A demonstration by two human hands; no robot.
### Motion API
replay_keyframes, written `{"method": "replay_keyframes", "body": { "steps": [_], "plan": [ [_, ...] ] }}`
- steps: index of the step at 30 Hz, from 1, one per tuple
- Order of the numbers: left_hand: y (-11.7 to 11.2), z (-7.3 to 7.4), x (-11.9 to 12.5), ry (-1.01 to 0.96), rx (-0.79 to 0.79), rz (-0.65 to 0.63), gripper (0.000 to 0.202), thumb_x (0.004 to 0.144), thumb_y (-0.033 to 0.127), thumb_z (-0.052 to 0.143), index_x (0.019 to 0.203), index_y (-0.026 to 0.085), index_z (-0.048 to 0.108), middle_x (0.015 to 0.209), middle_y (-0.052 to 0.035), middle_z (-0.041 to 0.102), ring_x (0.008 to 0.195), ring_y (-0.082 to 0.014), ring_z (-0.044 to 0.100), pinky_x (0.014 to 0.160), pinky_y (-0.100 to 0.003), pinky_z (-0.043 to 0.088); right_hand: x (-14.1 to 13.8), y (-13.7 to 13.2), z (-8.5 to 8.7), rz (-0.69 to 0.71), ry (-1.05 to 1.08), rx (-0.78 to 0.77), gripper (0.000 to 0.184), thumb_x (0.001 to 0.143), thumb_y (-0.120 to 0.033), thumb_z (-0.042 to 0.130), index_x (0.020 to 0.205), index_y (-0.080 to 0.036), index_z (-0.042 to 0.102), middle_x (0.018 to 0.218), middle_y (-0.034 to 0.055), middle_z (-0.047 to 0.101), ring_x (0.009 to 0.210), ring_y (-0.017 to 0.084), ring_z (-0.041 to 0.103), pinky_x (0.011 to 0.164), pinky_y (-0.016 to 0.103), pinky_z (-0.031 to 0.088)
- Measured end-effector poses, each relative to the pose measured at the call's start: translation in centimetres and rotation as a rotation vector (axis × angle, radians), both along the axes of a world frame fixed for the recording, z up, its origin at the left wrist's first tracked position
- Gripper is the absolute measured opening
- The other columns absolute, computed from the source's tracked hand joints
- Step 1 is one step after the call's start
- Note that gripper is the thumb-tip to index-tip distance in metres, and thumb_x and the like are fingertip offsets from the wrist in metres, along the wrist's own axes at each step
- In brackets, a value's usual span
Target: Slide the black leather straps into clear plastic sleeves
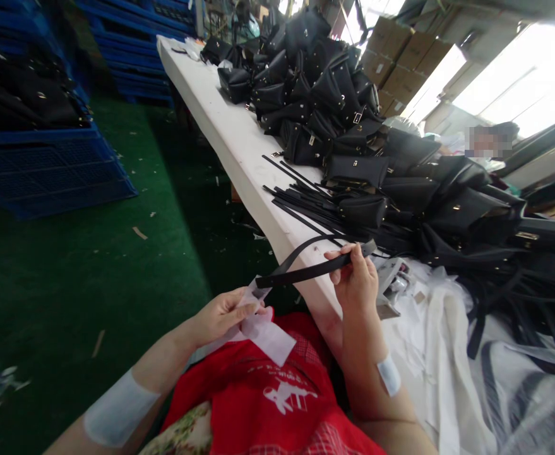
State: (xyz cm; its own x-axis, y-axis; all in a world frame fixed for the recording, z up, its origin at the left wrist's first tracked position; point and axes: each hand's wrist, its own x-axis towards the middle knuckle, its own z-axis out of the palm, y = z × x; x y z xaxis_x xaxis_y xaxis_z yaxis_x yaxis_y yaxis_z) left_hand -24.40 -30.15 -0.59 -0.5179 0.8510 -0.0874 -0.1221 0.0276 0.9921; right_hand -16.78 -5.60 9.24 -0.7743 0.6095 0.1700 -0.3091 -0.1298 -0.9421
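The person's right hand (pixel 355 278) pinches a black strap (pixel 305 273) near one end, fingers curled around it, holding it above the near edge of the white counter (pixel 239 145). The strap runs down and leftward to the left hand (pixel 223 313), which grips its lower tip together with a piece of white wrapping paper (pixel 268 335) hanging over the red apron (pixel 277 398). Both hands are clenched on the strap, which hangs in the air between them, just off the counter. Behind, loose black straps (pixel 300 202) lie flat on the counter beside a tall heap of black handbags (pixel 324 95). Blue pallets (pixel 45 170) stand on the green floor at left.
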Motion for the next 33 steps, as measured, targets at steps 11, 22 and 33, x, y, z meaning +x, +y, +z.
{"method": "replay_keyframes", "body": {
  "steps": [11, 22, 33],
  "plan": [
    [0.2, 0.4, 0.2, -0.014, 0.046, -0.039, 0.043, 0.091, 0.054, 0.058, 0.100, 0.017, 0.078, 0.112, -0.0107, 0.071, 0.097, -0.0223, 0.065, 0.091, -0.032, 0.050, 0.9, -0.4, 0.3, -0.011, -0.021, 0.004, 0.029, 0.086, -0.047, 0.065, 0.081, -0.020, 0.058, 0.073, 0.0032, 0.076, 0.034, 0.006, 0.047, 0.035, 0.018, 0.036],
    [0.2, -0.1, 0.1, -0.021, 0.066, -0.059, 0.049, 0.093, 0.057, 0.053, 0.109, 0.016, 0.076, 0.117, -0.0123, 0.070, 0.106, -0.0249, 0.064, 0.095, -0.034, 0.049, 0.9, -0.5, -0.4, 0.043, -0.103, -0.008, 0.031, 0.084, -0.049, 0.067, 0.080, -0.020, 0.058, 0.072, 0.0048, 0.076, 0.033, 0.007, 0.048, 0.033, 0.018, 0.035],
    [0.9, -0.2, 0.3, -0.072, 0.020, -0.191, 0.051, 0.097, 0.055, 0.045, 0.112, 0.015, 0.072, 0.114, -0.0115, 0.072, 0.109, -0.0260, 0.064, 0.100, -0.036, 0.047, 0.0, -1.7, -4.0, 0.220, -0.329, 0.070, 0.034, 0.085, -0.055, 0.063, 0.084, -0.020, 0.061, 0.077, 0.0034, 0.075, 0.043, 0.011, 0.059, 0.041, 0.022, 0.048]
  ]
}}
